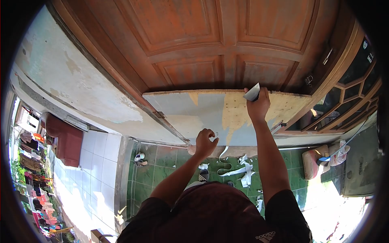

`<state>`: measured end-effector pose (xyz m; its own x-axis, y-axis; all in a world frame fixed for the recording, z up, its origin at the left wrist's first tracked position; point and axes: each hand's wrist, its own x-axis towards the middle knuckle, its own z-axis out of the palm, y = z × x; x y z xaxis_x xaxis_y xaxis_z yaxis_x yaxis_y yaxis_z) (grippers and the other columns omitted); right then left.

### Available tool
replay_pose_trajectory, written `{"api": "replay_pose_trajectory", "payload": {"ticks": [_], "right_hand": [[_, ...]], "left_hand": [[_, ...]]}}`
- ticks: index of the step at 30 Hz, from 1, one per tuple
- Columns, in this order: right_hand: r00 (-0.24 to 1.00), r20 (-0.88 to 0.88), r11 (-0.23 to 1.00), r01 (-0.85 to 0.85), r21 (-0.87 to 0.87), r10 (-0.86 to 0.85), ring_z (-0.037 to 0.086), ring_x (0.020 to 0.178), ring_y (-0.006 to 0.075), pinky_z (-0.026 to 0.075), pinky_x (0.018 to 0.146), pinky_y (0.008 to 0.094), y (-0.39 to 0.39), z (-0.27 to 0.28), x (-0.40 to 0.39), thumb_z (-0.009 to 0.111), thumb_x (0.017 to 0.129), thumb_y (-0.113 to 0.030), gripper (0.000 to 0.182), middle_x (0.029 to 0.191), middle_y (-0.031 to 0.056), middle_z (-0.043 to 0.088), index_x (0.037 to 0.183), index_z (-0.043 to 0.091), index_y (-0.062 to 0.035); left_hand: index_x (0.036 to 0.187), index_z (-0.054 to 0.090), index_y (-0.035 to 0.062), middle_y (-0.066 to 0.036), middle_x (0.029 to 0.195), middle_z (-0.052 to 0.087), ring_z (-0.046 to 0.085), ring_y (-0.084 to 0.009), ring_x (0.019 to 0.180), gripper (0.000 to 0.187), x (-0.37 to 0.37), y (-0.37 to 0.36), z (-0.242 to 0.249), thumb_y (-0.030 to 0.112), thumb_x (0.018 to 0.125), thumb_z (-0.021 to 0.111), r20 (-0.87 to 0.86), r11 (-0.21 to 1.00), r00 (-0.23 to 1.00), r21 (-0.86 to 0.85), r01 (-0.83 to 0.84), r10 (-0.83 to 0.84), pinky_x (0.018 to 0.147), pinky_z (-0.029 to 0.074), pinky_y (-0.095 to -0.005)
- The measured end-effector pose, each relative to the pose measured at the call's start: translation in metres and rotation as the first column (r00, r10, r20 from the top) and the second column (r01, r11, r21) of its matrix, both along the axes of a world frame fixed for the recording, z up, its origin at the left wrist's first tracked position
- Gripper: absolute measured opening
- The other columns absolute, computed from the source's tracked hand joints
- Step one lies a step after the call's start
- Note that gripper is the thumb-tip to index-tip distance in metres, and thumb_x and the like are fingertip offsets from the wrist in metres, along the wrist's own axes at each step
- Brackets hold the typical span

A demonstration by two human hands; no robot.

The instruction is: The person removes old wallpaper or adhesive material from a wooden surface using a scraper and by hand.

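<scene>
My right hand (pixel 259 106) grips a putty knife at the top edge of a wooden board, its wide metal blade (pixel 252 92) pointing up and left; the handle is mostly hidden in the fist. The board (pixel 265 117) spans the lower part of the doorway. Its face is part grey covering (pixel 174 106), part bare yellowish wood with ragged borders. In front of its lower edge is my left hand (pixel 206 143), fingers loosely curled with a gap to the thumb and nothing visible held. A thin pale strip (pixel 224 152) hangs beside it.
Peeled white scraps (pixel 246 174) litter the green tiled floor (pixel 162 172). Behind the board rises a brown panelled door (pixel 182 36). A sack (pixel 339 156) stands at right, near a dark panel (pixel 362 162). A reddish-brown sofa (pixel 65 141) is at left.
</scene>
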<state>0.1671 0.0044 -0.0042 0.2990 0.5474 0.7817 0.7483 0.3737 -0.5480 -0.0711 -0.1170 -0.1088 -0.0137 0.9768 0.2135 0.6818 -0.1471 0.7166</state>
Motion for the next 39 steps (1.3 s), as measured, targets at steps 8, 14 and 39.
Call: {"api": "replay_pose_trajectory", "payload": {"ticks": [8,14,39], "right_hand": [[1.000,0.023,0.998,0.007,-0.056,-0.006,0.066,0.081,0.0453,0.053,0.068,0.0514,-0.001,0.001,0.000,0.092,0.085,-0.030,0.045,0.092,0.0173,0.062,0.094,0.061,0.0002],[0.984,0.125,0.989,-0.135,0.054,0.127,0.065,0.093,0.0473,0.057,0.074,0.0531,-0.051,0.028,-0.019,0.088,0.087,-0.039,0.061,0.120,0.0238,0.056,0.124,0.060,0.0004],[0.964,-0.240,0.994,0.106,-0.040,-0.113,0.069,0.083,0.0408,0.055,0.074,0.0488,-0.016,-0.058,-0.085,0.090,0.086,-0.043,0.049,0.086,0.0170,0.072,0.098,0.068,-0.0009]], "left_hand": [[0.107,0.083,0.0108,-0.011,0.101,0.081,0.077,-0.0301,0.092,0.019,0.019,0.008,0.047,0.021,0.102,0.068,-0.139,0.867,0.877,-0.280,0.411,-0.461,0.094,0.058,-0.0447],[0.112,0.082,0.0119,-0.011,0.086,0.079,0.077,-0.0296,0.078,0.024,0.024,0.010,0.007,0.030,0.101,0.071,-0.418,0.778,0.828,0.345,0.525,-0.373,0.078,0.061,-0.0407],[0.120,0.079,0.0073,-0.018,0.103,0.079,0.077,-0.0365,0.093,0.050,-0.013,0.161,0.143,0.052,0.097,0.073,-0.538,0.824,0.759,0.191,0.533,-0.366,0.083,0.061,-0.0459]]}}
